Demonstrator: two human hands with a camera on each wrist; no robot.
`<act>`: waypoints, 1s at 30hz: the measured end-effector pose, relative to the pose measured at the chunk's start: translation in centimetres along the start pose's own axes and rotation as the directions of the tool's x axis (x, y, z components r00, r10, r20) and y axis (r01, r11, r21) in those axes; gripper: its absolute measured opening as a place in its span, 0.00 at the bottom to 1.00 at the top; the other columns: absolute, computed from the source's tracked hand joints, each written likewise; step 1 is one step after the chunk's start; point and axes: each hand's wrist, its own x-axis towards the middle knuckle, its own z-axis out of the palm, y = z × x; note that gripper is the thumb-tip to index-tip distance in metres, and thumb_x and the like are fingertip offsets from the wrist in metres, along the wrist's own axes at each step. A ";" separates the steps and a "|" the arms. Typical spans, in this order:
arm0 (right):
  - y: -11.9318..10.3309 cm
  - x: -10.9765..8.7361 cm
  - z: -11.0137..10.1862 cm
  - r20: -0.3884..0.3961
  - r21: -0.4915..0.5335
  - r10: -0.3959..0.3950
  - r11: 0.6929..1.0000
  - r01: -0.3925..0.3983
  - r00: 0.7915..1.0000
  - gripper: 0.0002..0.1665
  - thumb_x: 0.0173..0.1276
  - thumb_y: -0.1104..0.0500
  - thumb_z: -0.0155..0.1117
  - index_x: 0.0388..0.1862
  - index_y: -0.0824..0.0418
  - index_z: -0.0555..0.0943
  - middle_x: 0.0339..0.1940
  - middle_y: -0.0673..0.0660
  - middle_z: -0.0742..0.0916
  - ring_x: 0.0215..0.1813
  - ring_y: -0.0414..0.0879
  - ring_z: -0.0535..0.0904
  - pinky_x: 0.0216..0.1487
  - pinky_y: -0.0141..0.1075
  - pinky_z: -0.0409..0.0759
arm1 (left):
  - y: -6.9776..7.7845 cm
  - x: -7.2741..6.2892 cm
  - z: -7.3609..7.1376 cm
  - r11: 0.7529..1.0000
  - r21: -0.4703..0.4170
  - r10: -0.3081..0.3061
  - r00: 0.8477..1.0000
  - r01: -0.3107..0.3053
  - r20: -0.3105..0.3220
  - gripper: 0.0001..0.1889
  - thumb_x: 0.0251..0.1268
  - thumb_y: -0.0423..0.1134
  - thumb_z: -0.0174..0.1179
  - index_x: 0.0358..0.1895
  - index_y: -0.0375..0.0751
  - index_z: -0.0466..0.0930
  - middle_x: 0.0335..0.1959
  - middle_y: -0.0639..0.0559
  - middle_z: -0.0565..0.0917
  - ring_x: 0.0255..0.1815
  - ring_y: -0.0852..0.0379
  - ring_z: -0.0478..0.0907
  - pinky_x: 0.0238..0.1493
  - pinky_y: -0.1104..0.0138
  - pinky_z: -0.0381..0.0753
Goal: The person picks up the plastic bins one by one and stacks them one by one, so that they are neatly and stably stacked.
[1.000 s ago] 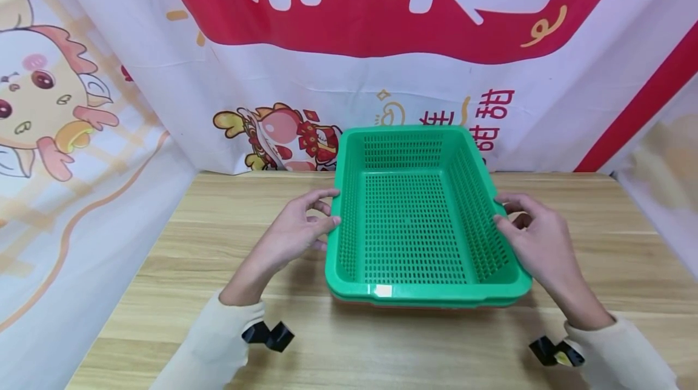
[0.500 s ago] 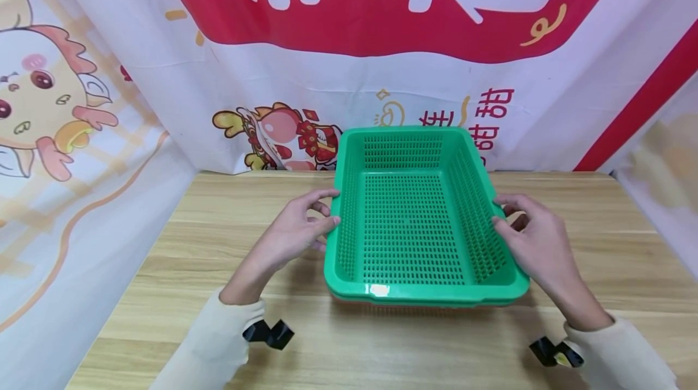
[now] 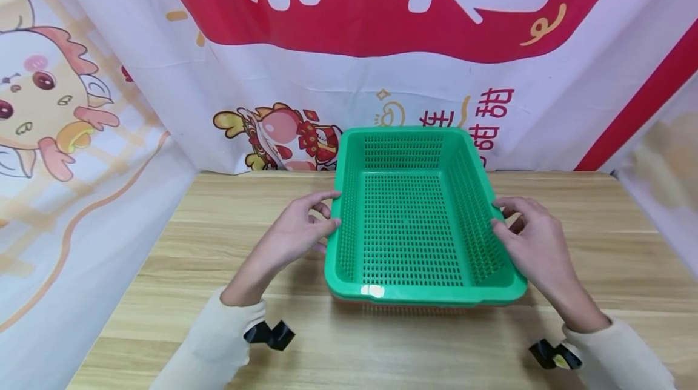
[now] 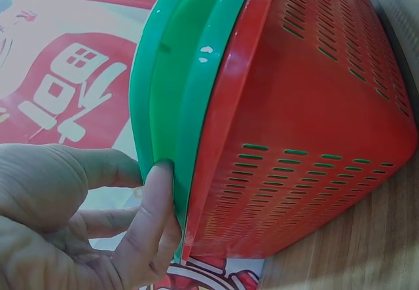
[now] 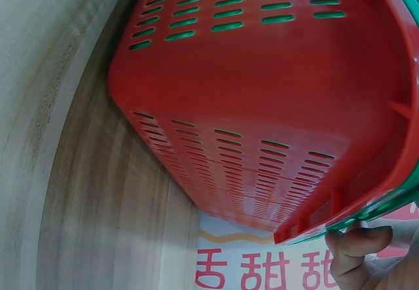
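A green rectangular mesh basket point(image 3: 425, 295) sits nested in a red basket point(image 4: 314, 100) of similar shape on the table. In the left wrist view two green bands show above the red rim; I cannot tell whether a second green basket is there. My left hand point(image 3: 297, 228) pinches the green rim at the middle of its left side, thumb and fingers apart along it. Across from it, my right hand point(image 3: 534, 235) grips the right side of the green rim. The red basket point(image 5: 262, 87) is mostly hidden from above, with its slotted walls visible in both wrist views.
The wooden table point(image 3: 229, 196) extends around the baskets. Behind it hangs a white and red printed cloth point(image 3: 349, 75), close to the baskets' far end. Another printed cloth point(image 3: 87, 208) hangs along the left side.
The green rim's near right corner and my right hand have shifted very slightly left. Both hands keep their hold; a little more mesh shows under the near rim.
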 end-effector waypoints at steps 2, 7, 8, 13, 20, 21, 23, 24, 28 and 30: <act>0.0 0.0 0.1 -0.004 0.003 -0.004 1.000 0.004 1.000 0.20 0.74 0.63 0.65 0.61 0.70 0.82 0.48 0.69 0.83 0.34 0.53 0.78 0.26 0.26 0.76 | 0.0 0.0 0.0 1.000 0.006 0.001 1.000 0.000 -0.003 0.31 0.76 0.36 0.62 0.79 0.49 0.68 0.52 0.42 0.75 0.37 0.52 0.84 0.37 0.62 0.91; 0.1 -0.1 0.2 -0.010 -0.001 -0.005 1.000 0.005 1.000 0.20 0.74 0.63 0.65 0.61 0.69 0.82 0.48 0.69 0.83 0.35 0.53 0.78 0.26 0.26 0.75 | 0.0 -0.1 0.0 1.000 0.014 0.007 1.000 -0.006 -0.003 0.31 0.76 0.36 0.63 0.79 0.49 0.67 0.52 0.42 0.75 0.36 0.53 0.85 0.37 0.63 0.91; 0.1 -0.1 0.2 -0.011 -0.002 -0.004 1.000 0.004 1.000 0.20 0.74 0.63 0.65 0.61 0.69 0.82 0.48 0.69 0.83 0.35 0.53 0.78 0.26 0.27 0.75 | 0.1 -0.1 0.0 1.000 0.018 0.006 1.000 -0.006 -0.004 0.31 0.76 0.37 0.63 0.79 0.49 0.67 0.52 0.42 0.75 0.35 0.53 0.85 0.37 0.63 0.91; 0.1 -0.1 0.5 -0.024 -0.007 0.002 1.000 -0.002 1.000 0.19 0.74 0.63 0.66 0.61 0.68 0.83 0.49 0.68 0.83 0.35 0.52 0.77 0.28 0.27 0.73 | 0.1 -0.1 0.0 0.999 0.039 -0.008 1.000 0.009 -0.014 0.31 0.75 0.37 0.64 0.79 0.52 0.68 0.52 0.44 0.75 0.31 0.53 0.85 0.36 0.63 0.91; 0.2 -0.2 0.8 -0.031 -0.004 0.006 1.000 -0.006 0.999 0.19 0.74 0.63 0.65 0.61 0.67 0.83 0.49 0.67 0.82 0.34 0.51 0.76 0.27 0.28 0.72 | -0.1 -0.1 0.0 0.999 0.031 -0.019 1.000 0.020 -0.019 0.31 0.75 0.37 0.64 0.79 0.51 0.68 0.51 0.44 0.76 0.31 0.53 0.86 0.37 0.62 0.91; 0.2 -0.3 0.8 -0.032 -0.003 0.005 1.000 -0.005 0.999 0.19 0.74 0.63 0.65 0.61 0.67 0.82 0.49 0.67 0.82 0.34 0.51 0.75 0.27 0.28 0.72 | -0.1 -0.1 0.0 0.999 0.029 -0.019 1.000 0.020 -0.019 0.31 0.75 0.37 0.64 0.79 0.51 0.68 0.51 0.43 0.76 0.31 0.53 0.86 0.37 0.62 0.91; 0.2 -0.3 0.8 -0.033 -0.002 0.006 1.000 -0.006 0.999 0.19 0.74 0.63 0.65 0.61 0.67 0.83 0.49 0.67 0.82 0.34 0.50 0.75 0.26 0.28 0.72 | -0.2 0.0 0.0 0.999 0.026 -0.020 1.000 0.020 -0.020 0.31 0.76 0.37 0.64 0.79 0.51 0.68 0.51 0.43 0.76 0.31 0.53 0.86 0.37 0.61 0.91; 0.2 -0.3 0.8 -0.035 -0.003 0.006 1.000 -0.006 0.999 0.19 0.74 0.63 0.65 0.61 0.67 0.83 0.49 0.67 0.82 0.34 0.50 0.75 0.27 0.28 0.72 | -0.2 0.0 0.0 1.000 0.024 -0.019 1.000 0.019 -0.021 0.31 0.76 0.37 0.64 0.79 0.51 0.68 0.51 0.43 0.77 0.31 0.53 0.86 0.37 0.61 0.91; 0.3 -0.3 0.8 -0.035 -0.008 0.011 1.000 -0.011 0.999 0.19 0.74 0.62 0.65 0.61 0.67 0.83 0.50 0.67 0.82 0.34 0.51 0.75 0.27 0.28 0.72 | -0.4 0.0 0.0 1.000 0.015 -0.010 1.000 0.010 -0.018 0.31 0.76 0.37 0.63 0.79 0.51 0.68 0.51 0.43 0.77 0.31 0.53 0.86 0.37 0.61 0.92; 0.3 -0.3 0.8 -0.031 -0.010 0.013 1.000 -0.013 0.999 0.19 0.75 0.62 0.65 0.61 0.67 0.83 0.50 0.67 0.82 0.35 0.51 0.76 0.28 0.28 0.72 | -0.5 0.0 0.0 1.000 0.007 -0.007 1.000 0.007 -0.015 0.31 0.76 0.37 0.63 0.78 0.51 0.68 0.52 0.42 0.77 0.31 0.53 0.85 0.38 0.58 0.92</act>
